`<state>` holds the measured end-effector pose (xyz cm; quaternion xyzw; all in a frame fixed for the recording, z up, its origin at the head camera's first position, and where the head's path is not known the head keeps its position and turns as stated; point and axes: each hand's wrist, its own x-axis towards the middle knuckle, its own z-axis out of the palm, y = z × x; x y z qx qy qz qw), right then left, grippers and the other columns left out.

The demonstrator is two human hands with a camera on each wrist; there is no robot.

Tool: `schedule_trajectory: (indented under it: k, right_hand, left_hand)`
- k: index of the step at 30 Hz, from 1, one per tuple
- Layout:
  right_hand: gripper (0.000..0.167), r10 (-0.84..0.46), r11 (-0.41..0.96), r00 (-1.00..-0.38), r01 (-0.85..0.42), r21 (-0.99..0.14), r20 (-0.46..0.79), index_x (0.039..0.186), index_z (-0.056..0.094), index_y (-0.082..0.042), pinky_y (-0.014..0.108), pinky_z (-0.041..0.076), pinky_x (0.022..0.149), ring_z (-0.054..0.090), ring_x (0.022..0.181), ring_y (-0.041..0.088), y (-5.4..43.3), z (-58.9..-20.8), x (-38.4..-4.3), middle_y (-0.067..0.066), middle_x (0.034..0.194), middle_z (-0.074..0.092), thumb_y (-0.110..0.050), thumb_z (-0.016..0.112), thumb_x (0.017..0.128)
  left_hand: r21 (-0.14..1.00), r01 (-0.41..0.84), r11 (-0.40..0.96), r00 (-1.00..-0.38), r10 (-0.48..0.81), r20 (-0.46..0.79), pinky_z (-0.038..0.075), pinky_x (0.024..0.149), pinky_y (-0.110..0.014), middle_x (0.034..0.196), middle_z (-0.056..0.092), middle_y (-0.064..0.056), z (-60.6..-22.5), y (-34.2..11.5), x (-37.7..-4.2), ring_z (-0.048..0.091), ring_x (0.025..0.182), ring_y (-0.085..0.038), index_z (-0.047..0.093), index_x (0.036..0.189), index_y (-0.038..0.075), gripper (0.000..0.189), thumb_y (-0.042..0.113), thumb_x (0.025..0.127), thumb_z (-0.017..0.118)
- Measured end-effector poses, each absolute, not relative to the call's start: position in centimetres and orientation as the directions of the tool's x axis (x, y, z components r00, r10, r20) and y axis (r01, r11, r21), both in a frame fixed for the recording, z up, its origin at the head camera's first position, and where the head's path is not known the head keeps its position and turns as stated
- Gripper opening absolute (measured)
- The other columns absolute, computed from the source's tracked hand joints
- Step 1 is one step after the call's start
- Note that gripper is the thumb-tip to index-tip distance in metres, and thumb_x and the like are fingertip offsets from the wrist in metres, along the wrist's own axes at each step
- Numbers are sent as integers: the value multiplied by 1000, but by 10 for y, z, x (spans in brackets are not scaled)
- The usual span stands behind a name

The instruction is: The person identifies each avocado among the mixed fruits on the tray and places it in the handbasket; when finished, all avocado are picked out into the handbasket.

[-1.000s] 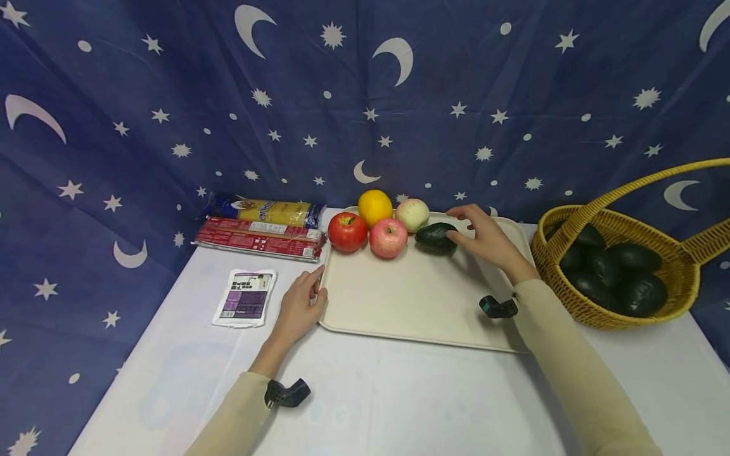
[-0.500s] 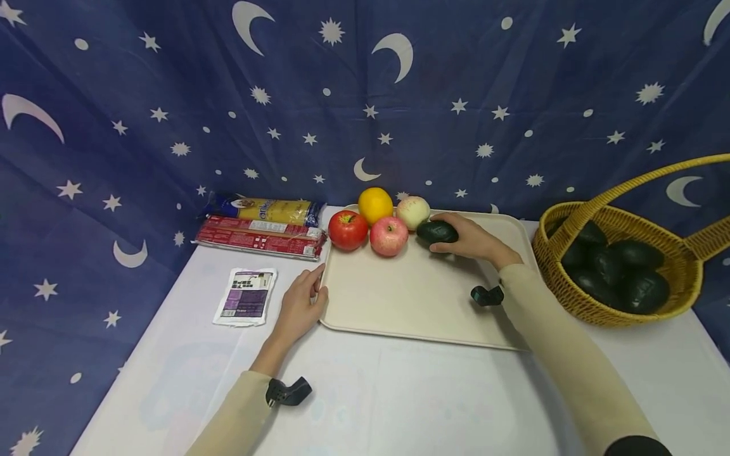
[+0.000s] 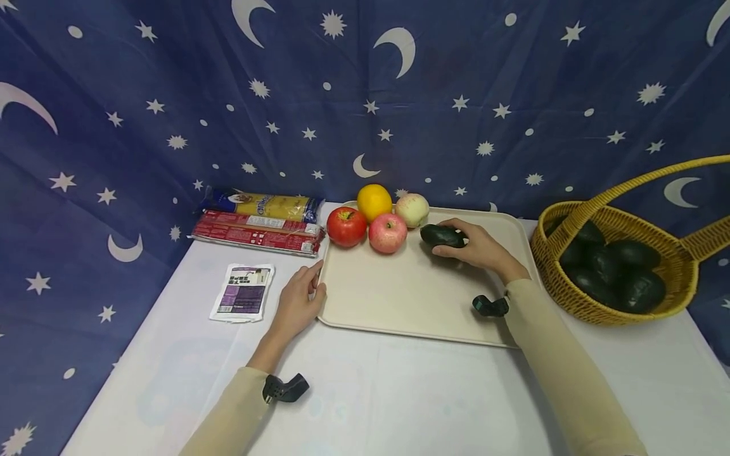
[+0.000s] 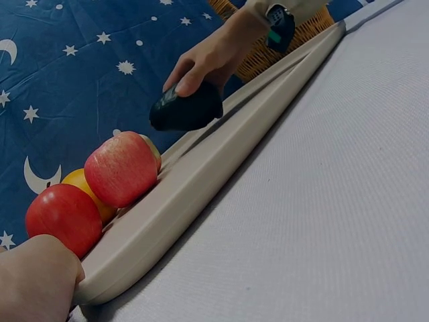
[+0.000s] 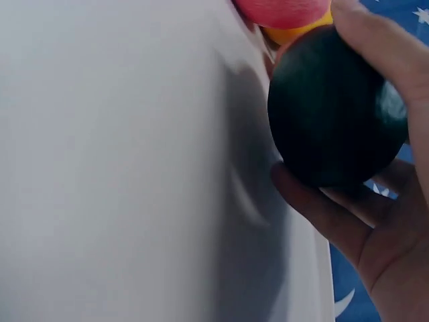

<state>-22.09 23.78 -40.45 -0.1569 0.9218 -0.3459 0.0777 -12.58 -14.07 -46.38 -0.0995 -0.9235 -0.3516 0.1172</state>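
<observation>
My right hand [image 3: 476,246] holds a dark green avocado [image 3: 441,236] between thumb and fingers. In the left wrist view the avocado [image 4: 184,109] hangs above the beige tray [image 4: 194,181], and the right wrist view shows a shadow beneath it. At the tray's left edge, my left hand [image 3: 296,303] grips the rim with thumb and fingers. A red apple [image 3: 346,227], a pink apple [image 3: 388,233], an orange [image 3: 374,202] and a pale peach-like fruit [image 3: 412,210] cluster in the tray's back left corner, left of the avocado.
To the tray's right stands a yellow wicker basket [image 3: 550,278] with a tall handle and several avocados [image 3: 632,254] inside. Left of the tray lie a yellow pasta bag [image 3: 268,206], red flat packets [image 3: 256,232] and a white-purple pouch [image 3: 243,292]. A starry blue curtain [image 3: 319,82] rises behind.
My right hand came in over the tray, closed its fingers round the avocado and raised it slightly, shifting it a little right. The left hand has stayed at the tray's edge.
</observation>
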Motion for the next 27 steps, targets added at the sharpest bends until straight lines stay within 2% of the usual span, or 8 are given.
schedule_trajectory:
  k: [5,12,15,19,24,27]
  right_hand:
    - [61,-362,658,-932,-265,-705,12,131,52,-27,42,41,93,53,111,21,248,-403,-210,1,129,56,-47,73,77]
    - [56,-349,615,-937,-213,-759,-20,132,53,-29,41,41,93,52,113,18,260,-399,-193,0,133,54,-39,72,80]
    - [54,-356,599,-934,-212,-772,-19,133,53,-25,40,41,92,52,113,18,261,-391,-181,2,133,54,-31,72,83]
    - [55,-368,575,-930,-220,-788,-8,134,52,-20,36,44,89,54,108,19,260,-378,-167,5,133,55,-24,72,83]
    - [56,-343,546,-939,-203,-813,3,133,54,-22,26,44,85,56,102,14,268,-379,-159,3,130,56,-22,74,81]
    - [54,-333,514,-942,-205,-833,26,132,54,-23,20,43,87,55,105,11,275,-387,-159,2,130,56,-20,73,81]
  left_hand:
    - [628,267,731,-953,102,287,33,63,-26,78,47,-1,-462,-140,-127,41,70,-12,52,134,3,48,11,86,58]
    - [633,267,727,-953,103,284,34,63,-27,78,47,-2,-463,-140,-126,41,70,-12,52,134,3,48,11,86,57]
    - [635,261,727,-955,99,279,33,63,-26,78,47,-1,-463,-139,-125,41,70,-12,52,134,3,48,11,86,58]
    - [636,259,727,-955,96,280,33,62,-26,77,47,-1,-463,-139,-125,40,70,-11,52,133,4,48,11,86,58]
    - [635,263,726,-954,100,281,33,62,-26,78,47,-1,-463,-139,-124,41,70,-11,52,134,4,49,11,86,58]
    - [637,258,727,-956,98,276,33,62,-26,78,47,-1,-463,-139,-124,41,70,-11,51,134,4,49,11,86,58]
